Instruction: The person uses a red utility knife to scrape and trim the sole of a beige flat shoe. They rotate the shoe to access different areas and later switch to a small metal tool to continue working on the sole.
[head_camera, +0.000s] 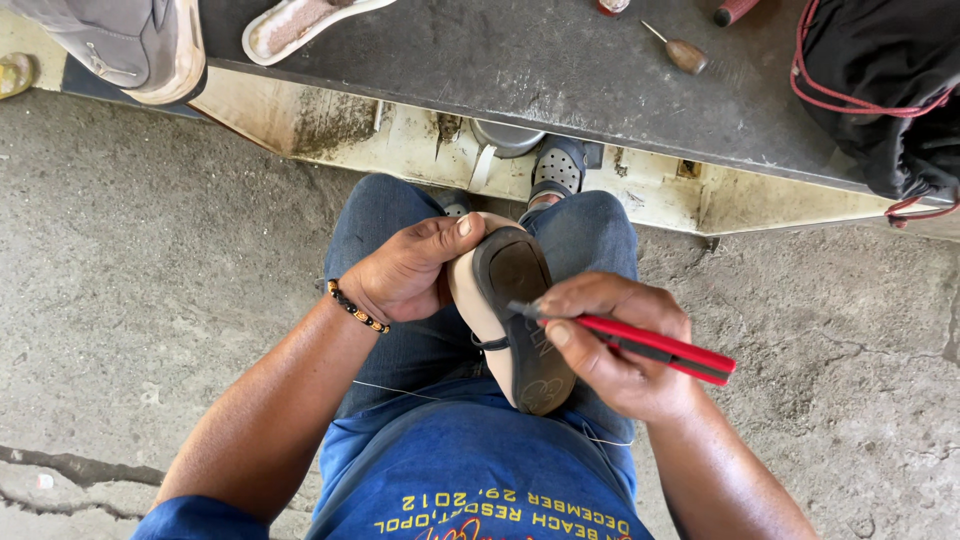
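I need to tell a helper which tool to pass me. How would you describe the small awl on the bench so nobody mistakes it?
Start at the dark workbench beyond the person's knees. Near its far edge, left of the black bag with red cord, lies the awl. Its bulbous brown wooden handle and thin metal spike set it apart from the red knife in the right hand.

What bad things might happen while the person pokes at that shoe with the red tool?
The red tool has its tip on the shoe sole, close to the left hand gripping the shoe; a slip might jab the thumb. The shoe sits over the person's knees, so a slipped tip might also hit a leg. A thin thread trails across the lap and might snag.
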